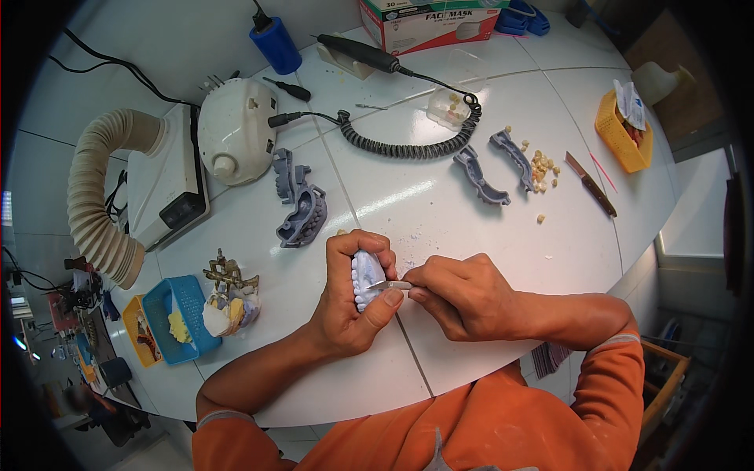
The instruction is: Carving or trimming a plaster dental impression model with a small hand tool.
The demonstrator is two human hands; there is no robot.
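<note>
From where I stand, the pale bluish-white dental cast (pixel 362 271), a compact block with a row of moulded teeth down one side, is up in the hands over the worktop (pixel 479 228), close to the middle of its near edge. The left hand (pixel 351 298) has it clasped, fingers curled around the end toward the far edge and thumb bent in at the end toward the near edge. The right hand (pixel 471 294) is pinched firmly around a slim silver metal blade (pixel 390 285), whose tip reaches onto the cast beside the left thumb; its handle is hidden in the fist. The row of teeth faces the worktop's left edge.

I'd take the cast for plaster or something like it: light enough for one hand, quite stiff, with no give when squeezed. The surface looks dry and matt, so I'd expect it to be chalky rather than slick, though fine dust could make it slide a little. White crumbs (pixel 412 243) lie just beyond the hands toward the far edge, and they suggest it scrapes easily.

The teeth look like the delicate part, apt to chip under a hard pinch or a knock. The safest hold, to my eye, is by the thick body at both ends, much as the left hand has it, with pressure off the teeth and the thumb well clear of the blade.
</note>
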